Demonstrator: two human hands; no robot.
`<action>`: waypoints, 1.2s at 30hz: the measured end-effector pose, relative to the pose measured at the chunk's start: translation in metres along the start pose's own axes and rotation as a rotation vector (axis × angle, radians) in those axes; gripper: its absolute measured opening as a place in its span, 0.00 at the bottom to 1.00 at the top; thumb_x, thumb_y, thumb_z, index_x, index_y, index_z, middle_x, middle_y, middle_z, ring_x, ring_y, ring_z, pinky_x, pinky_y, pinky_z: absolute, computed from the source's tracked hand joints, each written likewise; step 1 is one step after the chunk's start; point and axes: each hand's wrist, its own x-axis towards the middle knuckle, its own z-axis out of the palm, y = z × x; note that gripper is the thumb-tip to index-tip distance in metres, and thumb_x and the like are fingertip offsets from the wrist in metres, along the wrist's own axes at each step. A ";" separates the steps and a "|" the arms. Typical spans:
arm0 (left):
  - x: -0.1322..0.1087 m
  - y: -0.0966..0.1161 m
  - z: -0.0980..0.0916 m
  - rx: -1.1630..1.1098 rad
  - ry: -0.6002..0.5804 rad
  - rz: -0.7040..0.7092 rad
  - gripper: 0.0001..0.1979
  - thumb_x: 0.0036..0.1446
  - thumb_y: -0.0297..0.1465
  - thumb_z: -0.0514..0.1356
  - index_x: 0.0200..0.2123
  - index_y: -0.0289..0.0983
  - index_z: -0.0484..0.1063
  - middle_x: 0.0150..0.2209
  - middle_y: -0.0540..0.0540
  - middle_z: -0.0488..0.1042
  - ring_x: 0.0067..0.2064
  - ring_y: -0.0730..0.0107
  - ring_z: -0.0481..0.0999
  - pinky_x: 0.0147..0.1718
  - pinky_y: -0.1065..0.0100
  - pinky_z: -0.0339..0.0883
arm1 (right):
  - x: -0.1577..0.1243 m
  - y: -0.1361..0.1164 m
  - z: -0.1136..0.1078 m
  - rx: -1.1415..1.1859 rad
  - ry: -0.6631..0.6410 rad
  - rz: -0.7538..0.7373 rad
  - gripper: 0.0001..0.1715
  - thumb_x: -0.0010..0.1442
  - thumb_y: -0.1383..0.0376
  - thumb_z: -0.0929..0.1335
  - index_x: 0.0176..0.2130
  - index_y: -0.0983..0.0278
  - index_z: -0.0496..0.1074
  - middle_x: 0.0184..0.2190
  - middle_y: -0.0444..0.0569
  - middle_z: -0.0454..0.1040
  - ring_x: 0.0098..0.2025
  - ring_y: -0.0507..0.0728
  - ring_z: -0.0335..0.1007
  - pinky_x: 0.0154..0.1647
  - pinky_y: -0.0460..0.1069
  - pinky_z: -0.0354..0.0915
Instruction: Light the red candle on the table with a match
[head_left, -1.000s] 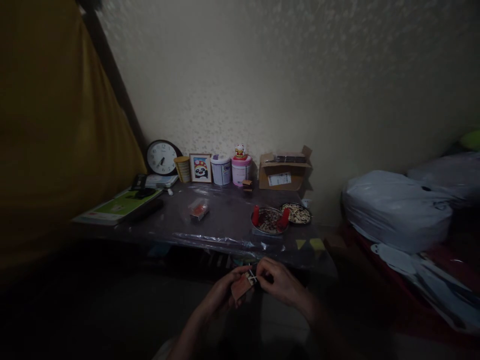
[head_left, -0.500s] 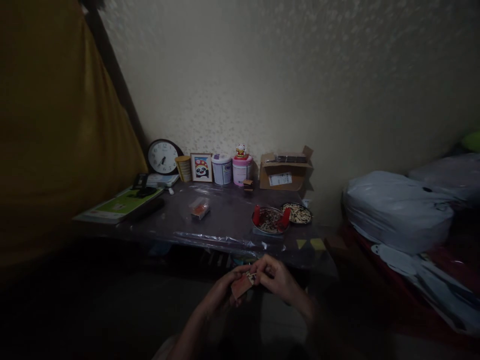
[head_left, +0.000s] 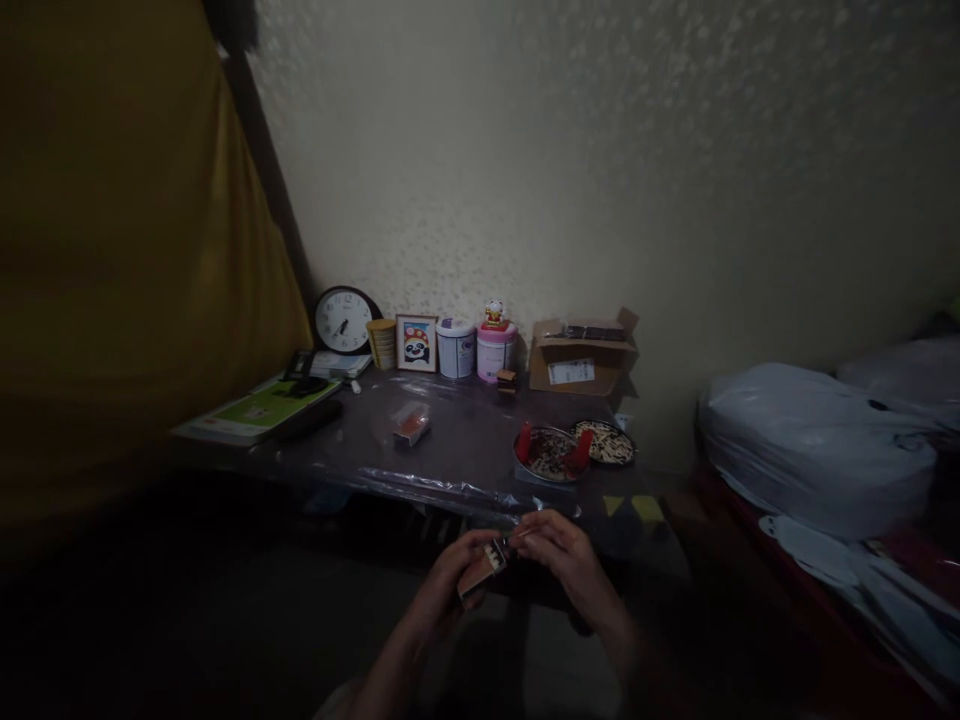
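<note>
Matchbox (head_left: pixel 475 576) is in the air, just before the table (head_left: pixel 465 425). Fingers of the left hand (head_left: pixel 450 570) are clamped around it; fingers of the right hand (head_left: pixel 559 545) are pinched together on what seems 1 matchstick (head_left: pixel 524 532). I judge the box light, thin-walled, easy to crush, so gentle hold by its narrow edges is better. Beyond, 2 red pieces (head_left: pixel 524 445) stand in a round dish (head_left: pixel 534 474).

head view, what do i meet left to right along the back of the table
clock → yellow tub → picture frame → white tub → pink tub → cardboard box
</note>
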 end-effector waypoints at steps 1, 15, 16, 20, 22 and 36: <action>0.000 0.000 0.000 -0.006 0.007 0.003 0.13 0.49 0.32 0.56 0.38 0.34 0.71 0.23 0.50 0.69 0.16 0.81 0.57 0.14 0.75 0.46 | 0.000 0.002 0.000 0.007 -0.005 0.008 0.13 0.50 0.59 0.71 0.35 0.63 0.72 0.33 0.47 0.75 0.38 0.56 0.73 0.41 0.50 0.66; 0.004 -0.003 0.002 -0.073 0.033 0.144 0.07 0.48 0.34 0.57 0.25 0.35 0.67 0.19 0.52 0.65 0.17 0.80 0.58 0.14 0.75 0.45 | 0.001 0.003 0.004 0.042 0.099 0.051 0.14 0.47 0.58 0.72 0.31 0.64 0.72 0.30 0.47 0.75 0.34 0.55 0.73 0.40 0.50 0.67; 0.003 -0.002 0.003 -0.077 0.035 0.151 0.08 0.49 0.35 0.57 0.24 0.35 0.67 0.18 0.53 0.64 0.17 0.80 0.58 0.14 0.75 0.46 | 0.002 0.005 0.004 0.025 0.088 0.034 0.14 0.48 0.58 0.72 0.33 0.64 0.72 0.31 0.48 0.75 0.35 0.56 0.73 0.40 0.51 0.66; 0.003 -0.001 0.005 -0.078 0.077 0.146 0.11 0.49 0.37 0.58 0.23 0.35 0.67 0.18 0.53 0.64 0.16 0.80 0.58 0.14 0.75 0.46 | 0.000 0.006 0.007 0.020 0.067 0.016 0.16 0.48 0.57 0.72 0.35 0.64 0.73 0.33 0.49 0.75 0.37 0.57 0.72 0.42 0.52 0.66; 0.003 -0.001 0.004 -0.098 0.093 0.154 0.09 0.48 0.36 0.58 0.25 0.35 0.67 0.20 0.52 0.67 0.18 0.78 0.61 0.15 0.75 0.47 | 0.000 0.005 0.009 0.026 0.089 0.030 0.15 0.49 0.56 0.72 0.33 0.64 0.74 0.32 0.49 0.76 0.36 0.56 0.73 0.41 0.51 0.66; 0.007 0.000 0.005 -0.169 0.266 0.171 0.13 0.47 0.39 0.61 0.21 0.36 0.67 0.17 0.55 0.64 0.19 0.78 0.61 0.20 0.74 0.52 | 0.007 0.003 0.014 0.267 0.286 0.024 0.15 0.44 0.59 0.74 0.32 0.64 0.73 0.31 0.48 0.76 0.34 0.56 0.73 0.41 0.53 0.68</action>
